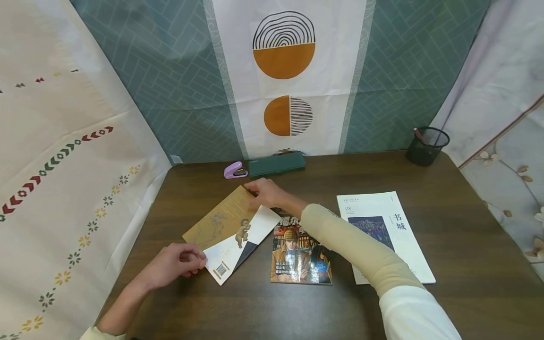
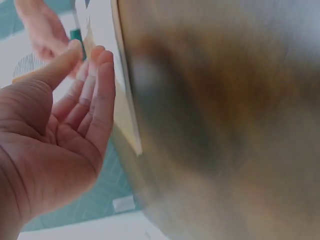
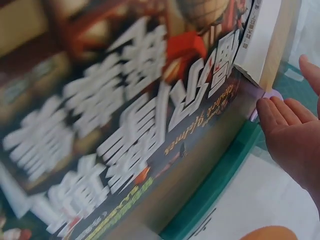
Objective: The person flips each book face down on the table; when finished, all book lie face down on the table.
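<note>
A gold and white book (image 1: 231, 231) with a barcode and a small cherub figure lies at a slant on the table. At its near left edge is my left hand (image 1: 180, 264), fingertips at the cover. In the left wrist view, that hand's (image 2: 65, 115) fingers are loosely bent, the thumb apart from them. My right hand (image 1: 269, 192) reaches to the book's far corner. The right wrist view shows that hand (image 3: 292, 127) with fairly straight fingers at the corner and the thumb apart. Under the right forearm lies an illustrated book (image 1: 293, 259), its top partly hidden.
A white magazine (image 1: 369, 208) lies to the right, partly covered by the right sleeve. At the back stand a purple stapler (image 1: 233, 171) and a dark green case (image 1: 276, 164). A black mesh pen cup (image 1: 426, 148) is at the far right corner of the wooden table (image 1: 263, 311).
</note>
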### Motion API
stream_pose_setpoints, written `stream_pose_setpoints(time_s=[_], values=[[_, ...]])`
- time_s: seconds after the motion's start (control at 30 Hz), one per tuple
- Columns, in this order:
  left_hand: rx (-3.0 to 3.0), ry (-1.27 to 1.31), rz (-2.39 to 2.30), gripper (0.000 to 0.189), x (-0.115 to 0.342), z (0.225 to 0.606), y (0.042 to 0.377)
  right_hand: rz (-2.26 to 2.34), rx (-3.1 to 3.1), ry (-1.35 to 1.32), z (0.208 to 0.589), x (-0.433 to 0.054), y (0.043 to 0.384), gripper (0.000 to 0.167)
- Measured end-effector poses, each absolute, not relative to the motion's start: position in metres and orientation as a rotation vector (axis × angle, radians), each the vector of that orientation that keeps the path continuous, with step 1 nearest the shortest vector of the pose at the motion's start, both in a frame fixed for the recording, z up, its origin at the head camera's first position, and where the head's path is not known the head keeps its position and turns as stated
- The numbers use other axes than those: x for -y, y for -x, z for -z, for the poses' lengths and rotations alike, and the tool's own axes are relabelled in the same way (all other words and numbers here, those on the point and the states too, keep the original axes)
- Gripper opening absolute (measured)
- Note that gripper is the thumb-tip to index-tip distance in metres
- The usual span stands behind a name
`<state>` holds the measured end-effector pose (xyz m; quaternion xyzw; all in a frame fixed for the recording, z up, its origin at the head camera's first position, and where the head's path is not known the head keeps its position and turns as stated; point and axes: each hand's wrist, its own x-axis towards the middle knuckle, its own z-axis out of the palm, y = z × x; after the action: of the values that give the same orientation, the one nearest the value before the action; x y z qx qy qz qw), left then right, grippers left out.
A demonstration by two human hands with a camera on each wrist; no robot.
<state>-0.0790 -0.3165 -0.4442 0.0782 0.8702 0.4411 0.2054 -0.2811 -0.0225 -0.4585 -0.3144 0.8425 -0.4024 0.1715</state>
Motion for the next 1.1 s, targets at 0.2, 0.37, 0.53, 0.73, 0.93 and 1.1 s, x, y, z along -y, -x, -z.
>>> stream_pose_setpoints(time_s=[0.2,0.37,0.53,0.73,0.93,1.1], values=[[-2.627,-0.381,-1.199,0.035,0.335,0.437,0.096,1.069,-2.408,0.966,0.455,0.015,0.269,0.074],[-2.726,-0.421,-1.152,0.053,0.347,0.435,0.110,1.021,-2.410,0.999,0.448,0.010,0.255,0.084],[-2.807,-0.465,-1.049,0.072,0.356,0.435,0.122,0.958,-2.486,1.025,0.445,0.002,0.241,0.088],[-2.789,-0.495,-1.070,0.088,0.363,0.440,0.131,0.971,-2.539,0.950,0.451,-0.011,0.224,0.093],[-2.742,-0.508,-1.028,0.093,0.373,0.451,0.139,1.000,-2.577,0.870,0.456,-0.019,0.212,0.093],[-2.731,-0.556,-0.982,0.094,0.381,0.461,0.142,1.025,-2.594,0.826,0.458,-0.025,0.204,0.092]])
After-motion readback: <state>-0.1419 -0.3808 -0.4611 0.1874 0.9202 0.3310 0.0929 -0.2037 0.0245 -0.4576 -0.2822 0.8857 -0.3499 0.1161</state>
